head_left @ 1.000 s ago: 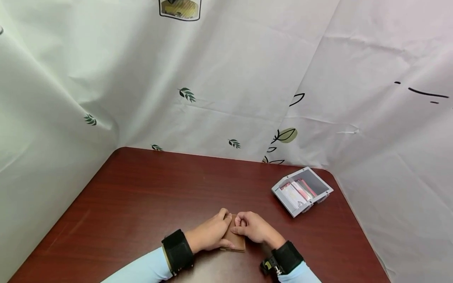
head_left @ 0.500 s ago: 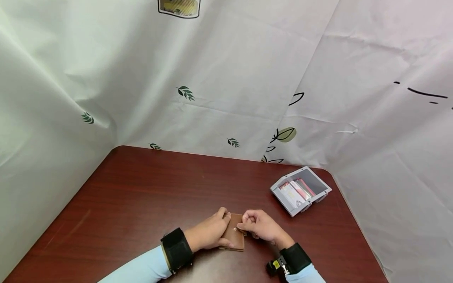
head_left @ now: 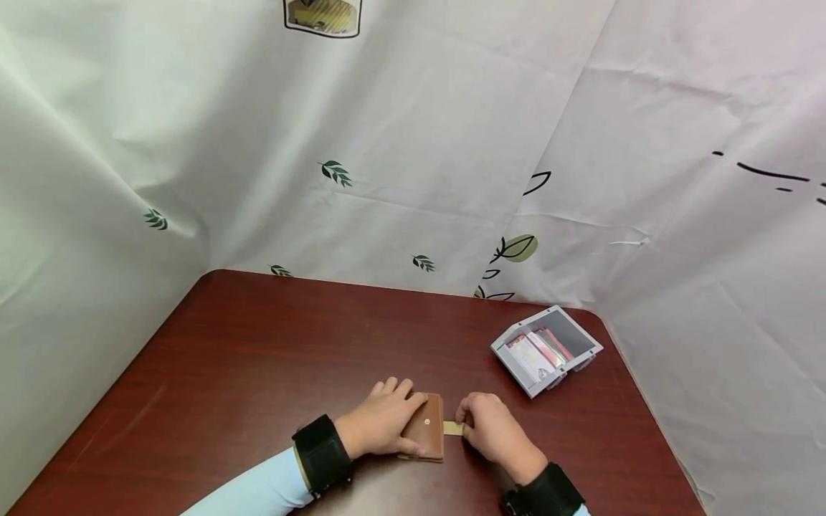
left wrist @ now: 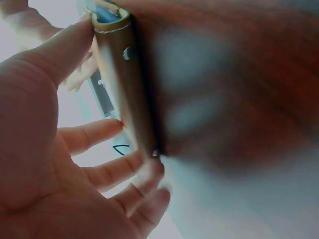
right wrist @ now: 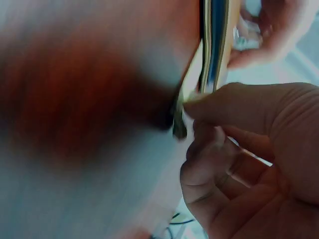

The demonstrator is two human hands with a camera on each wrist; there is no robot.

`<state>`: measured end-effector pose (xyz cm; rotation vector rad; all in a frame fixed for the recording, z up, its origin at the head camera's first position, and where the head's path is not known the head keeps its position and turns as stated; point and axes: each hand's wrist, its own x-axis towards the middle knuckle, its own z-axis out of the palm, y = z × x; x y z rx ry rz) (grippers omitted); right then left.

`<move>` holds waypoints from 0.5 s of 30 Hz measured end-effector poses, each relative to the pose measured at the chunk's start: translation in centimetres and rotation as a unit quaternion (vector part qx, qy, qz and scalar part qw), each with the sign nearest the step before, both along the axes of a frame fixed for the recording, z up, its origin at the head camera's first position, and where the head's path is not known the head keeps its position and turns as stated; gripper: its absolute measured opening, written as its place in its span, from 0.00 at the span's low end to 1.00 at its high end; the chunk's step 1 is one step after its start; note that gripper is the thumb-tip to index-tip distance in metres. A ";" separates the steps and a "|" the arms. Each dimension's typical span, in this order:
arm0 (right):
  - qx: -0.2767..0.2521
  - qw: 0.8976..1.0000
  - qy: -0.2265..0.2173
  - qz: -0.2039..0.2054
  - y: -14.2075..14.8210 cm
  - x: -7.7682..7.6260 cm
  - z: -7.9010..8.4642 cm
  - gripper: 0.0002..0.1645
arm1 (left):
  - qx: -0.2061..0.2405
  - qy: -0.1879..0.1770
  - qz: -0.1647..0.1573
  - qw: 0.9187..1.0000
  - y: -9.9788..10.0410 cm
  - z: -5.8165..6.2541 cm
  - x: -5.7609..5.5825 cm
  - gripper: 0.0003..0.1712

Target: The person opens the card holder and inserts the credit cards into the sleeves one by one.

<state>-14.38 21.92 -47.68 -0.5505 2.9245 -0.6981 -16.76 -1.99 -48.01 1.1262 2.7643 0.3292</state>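
A small brown wallet (head_left: 429,441) lies on the table, with a metal snap (head_left: 427,421) on its upper cover. My left hand (head_left: 381,423) holds its left side, thumb at the near edge and index finger at the far one, the other fingers spread. In the left wrist view, the stitched spine of the wallet (left wrist: 130,84) faces the palm, and something blue shows inside its end. My right hand (head_left: 493,430) pinches the wallet's closure strap (head_left: 453,428), which sticks out to the right with its pale underside up. Blue layers show along the wallet's open side in the right wrist view.
A grey open box (head_left: 571,335) stands tilted at the table's back right, with several cards (head_left: 532,358) inside. The dark red table (head_left: 290,344) meets a white printed curtain (head_left: 387,143) at the back and sides.
The strap has come off the wallet's cover and swung out to the right in my right hand, uncovering the snap. My left hand's fingers have spread while staying at the wallet.
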 end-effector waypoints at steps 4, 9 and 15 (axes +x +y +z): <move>0.009 1.000 -0.001 -0.007 -0.9 0.4 0.1 0.12 | -0.018 0.009 -0.014 1.000 0.3 0.4 -0.1 0.43; -0.009 0.999 -0.031 -0.018 -1.3 0.2 0.5 0.11 | -0.008 -0.021 -0.050 0.998 1.1 0.6 -0.6 0.51; -0.015 0.999 -0.049 -0.011 -0.9 -0.2 0.5 0.11 | 0.039 -0.030 -0.094 0.994 1.5 0.2 -1.3 0.55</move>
